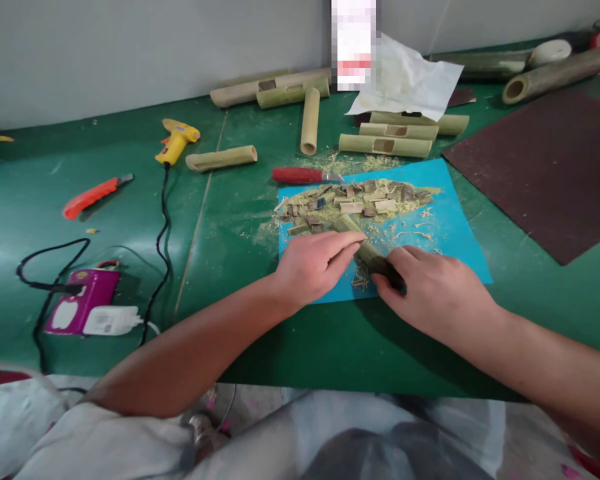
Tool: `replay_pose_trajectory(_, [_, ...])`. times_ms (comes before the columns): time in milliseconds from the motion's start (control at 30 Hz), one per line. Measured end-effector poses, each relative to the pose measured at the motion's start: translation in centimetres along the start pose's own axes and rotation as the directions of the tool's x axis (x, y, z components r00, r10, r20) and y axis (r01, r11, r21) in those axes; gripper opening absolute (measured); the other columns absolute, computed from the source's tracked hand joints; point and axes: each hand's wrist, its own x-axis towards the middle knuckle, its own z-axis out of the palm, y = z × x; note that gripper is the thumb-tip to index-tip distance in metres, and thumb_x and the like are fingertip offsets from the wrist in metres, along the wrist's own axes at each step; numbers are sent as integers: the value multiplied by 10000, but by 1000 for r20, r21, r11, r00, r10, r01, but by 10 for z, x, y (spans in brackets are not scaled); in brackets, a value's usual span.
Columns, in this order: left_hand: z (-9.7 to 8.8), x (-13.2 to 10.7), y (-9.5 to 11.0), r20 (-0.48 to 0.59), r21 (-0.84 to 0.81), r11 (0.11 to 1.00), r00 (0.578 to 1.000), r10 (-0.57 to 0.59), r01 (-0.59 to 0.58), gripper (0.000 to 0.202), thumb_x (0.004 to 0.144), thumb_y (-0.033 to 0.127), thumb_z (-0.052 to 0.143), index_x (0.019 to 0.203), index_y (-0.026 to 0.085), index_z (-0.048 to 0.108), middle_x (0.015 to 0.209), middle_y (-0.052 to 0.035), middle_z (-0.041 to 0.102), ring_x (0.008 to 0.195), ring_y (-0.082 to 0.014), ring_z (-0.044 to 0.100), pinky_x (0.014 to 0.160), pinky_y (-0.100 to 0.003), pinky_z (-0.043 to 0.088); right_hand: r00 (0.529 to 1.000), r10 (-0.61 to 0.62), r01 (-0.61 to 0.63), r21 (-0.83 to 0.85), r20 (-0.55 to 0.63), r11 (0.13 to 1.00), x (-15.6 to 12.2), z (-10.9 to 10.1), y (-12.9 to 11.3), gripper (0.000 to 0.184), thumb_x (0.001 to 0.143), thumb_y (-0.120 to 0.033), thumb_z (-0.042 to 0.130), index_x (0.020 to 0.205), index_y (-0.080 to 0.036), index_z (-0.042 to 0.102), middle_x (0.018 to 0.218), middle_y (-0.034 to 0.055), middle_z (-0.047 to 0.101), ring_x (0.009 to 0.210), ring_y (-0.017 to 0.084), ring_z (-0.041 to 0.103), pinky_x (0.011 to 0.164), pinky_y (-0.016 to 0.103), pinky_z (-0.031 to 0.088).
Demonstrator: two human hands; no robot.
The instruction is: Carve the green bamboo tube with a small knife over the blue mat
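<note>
Over the blue sheet (463, 233), the right hand (433, 283) grasps a bamboo piece (373, 255); the left hand (313, 267) touches it, grip unclear; steady support should help.

You had two hands, one left hand (313, 263) and one right hand (437, 283), with one bamboo tube (373, 255) between them; near you lay one blue sheet (463, 233), its chips (351, 207) too jumbled to count; on the left you had one glue gun (175, 141), one orange cutter (93, 198), one purple power strip (100, 288) and one white plug (111, 321); centrally, one red-handled knife (297, 175); farther off, two single tubes (221, 159), three stacked tubes (410, 147); far right, two poles (570, 72); right, one brown sheet (550, 177).
</note>
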Motion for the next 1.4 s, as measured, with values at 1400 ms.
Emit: replay_pose_trajectory(1400, [5, 2, -19, 19, 180, 964, 981, 193, -194, 299, 1048, 274, 456, 1087, 132, 716, 851, -67, 669, 753, -139, 624, 689, -250, 513, 994, 59, -62, 24, 88, 998, 3, -1, -3, 244, 915, -368, 498, 809, -178, 608, 742, 60, 653, 561, 149, 492, 526, 304, 173])
